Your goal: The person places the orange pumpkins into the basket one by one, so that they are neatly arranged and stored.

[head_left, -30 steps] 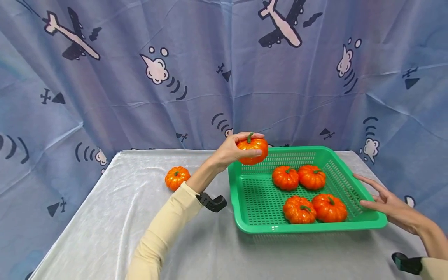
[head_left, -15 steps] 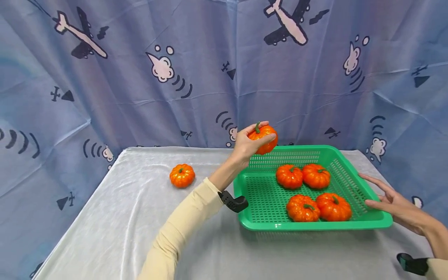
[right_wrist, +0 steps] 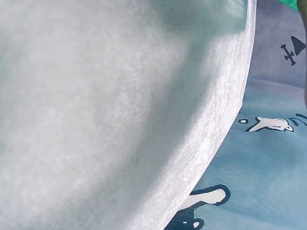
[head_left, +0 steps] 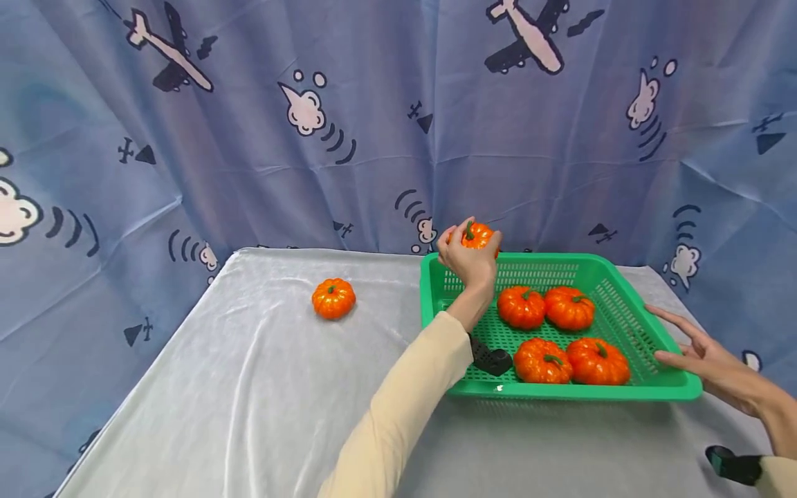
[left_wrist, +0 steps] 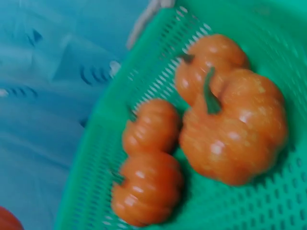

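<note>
My left hand [head_left: 471,261] grips a small orange pumpkin [head_left: 478,236] with a green stem, held up over the back left corner of a green plastic basket [head_left: 573,392]. An edge of an orange pumpkin [left_wrist: 7,221] shows at the lower left of the left wrist view. Inside the basket sit several pumpkins, in a back pair [head_left: 521,308] and a front pair [head_left: 542,361]. My right hand [head_left: 716,360] rests at the basket's right side, fingers extended along the outside and thumb over the rim. The right wrist view shows mostly cloth.
Another orange pumpkin [head_left: 333,299] stands on the white cloth-covered table [head_left: 299,387], left of the basket. A blue curtain [head_left: 349,124] printed with planes hangs right behind the table. My left forearm [head_left: 405,408] crosses the basket's left front corner.
My left hand has carried its pumpkin up, then right, to the basket's back left corner. The right hand stays at the basket's side. The head view has shifted slightly left.
</note>
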`<state>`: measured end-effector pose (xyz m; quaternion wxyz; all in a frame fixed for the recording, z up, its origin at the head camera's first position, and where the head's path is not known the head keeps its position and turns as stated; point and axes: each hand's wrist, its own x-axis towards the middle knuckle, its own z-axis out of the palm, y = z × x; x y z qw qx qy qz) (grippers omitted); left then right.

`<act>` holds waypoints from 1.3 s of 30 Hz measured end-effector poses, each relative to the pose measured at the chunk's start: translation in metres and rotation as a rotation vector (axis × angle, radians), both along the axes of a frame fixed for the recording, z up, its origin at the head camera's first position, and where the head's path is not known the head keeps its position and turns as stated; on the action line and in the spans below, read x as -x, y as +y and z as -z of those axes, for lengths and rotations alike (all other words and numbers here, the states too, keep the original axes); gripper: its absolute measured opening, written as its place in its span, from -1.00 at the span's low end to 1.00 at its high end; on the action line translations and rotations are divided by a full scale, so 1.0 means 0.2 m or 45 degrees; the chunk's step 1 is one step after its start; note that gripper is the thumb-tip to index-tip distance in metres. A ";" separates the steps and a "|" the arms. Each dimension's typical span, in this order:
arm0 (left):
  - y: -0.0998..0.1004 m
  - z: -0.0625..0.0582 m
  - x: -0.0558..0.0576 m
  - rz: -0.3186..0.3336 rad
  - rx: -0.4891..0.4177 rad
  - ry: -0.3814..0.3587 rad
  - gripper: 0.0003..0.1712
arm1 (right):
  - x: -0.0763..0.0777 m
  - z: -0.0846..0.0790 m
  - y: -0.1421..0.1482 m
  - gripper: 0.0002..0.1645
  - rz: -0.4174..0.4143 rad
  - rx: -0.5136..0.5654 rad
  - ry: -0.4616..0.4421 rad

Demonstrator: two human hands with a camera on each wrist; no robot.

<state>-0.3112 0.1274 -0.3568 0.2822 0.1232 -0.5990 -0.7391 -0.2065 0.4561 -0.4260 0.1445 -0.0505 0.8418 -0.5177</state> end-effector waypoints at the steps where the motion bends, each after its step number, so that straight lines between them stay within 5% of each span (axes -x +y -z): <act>1: 0.01 0.03 0.01 -0.031 0.012 0.004 -0.57 | 0.00 0.00 0.00 -0.05 0.019 -0.022 -0.008; 7: 0.11 0.18 0.00 -0.228 0.060 -0.074 -0.58 | -0.01 0.02 0.00 -0.05 0.024 -0.038 -0.035; 10: 0.14 0.22 0.00 -0.259 0.087 -0.153 -0.58 | -0.01 0.02 0.00 -0.04 0.016 -0.051 -0.027; 20: 0.09 0.16 0.01 -0.192 0.112 -0.305 -0.57 | 0.03 0.00 -0.03 -0.03 0.006 -0.101 0.052; 26: 0.07 0.15 0.02 -0.082 0.196 -0.589 -0.41 | 0.05 -0.01 -0.02 -0.01 0.013 -0.097 0.076; 31: 0.06 0.17 0.01 0.102 0.366 -0.856 -0.43 | 0.04 0.00 -0.02 0.00 0.024 -0.076 0.013; 39: 0.04 0.18 0.03 0.251 0.526 -1.081 -0.48 | 0.03 0.01 -0.03 0.01 0.028 -0.078 0.010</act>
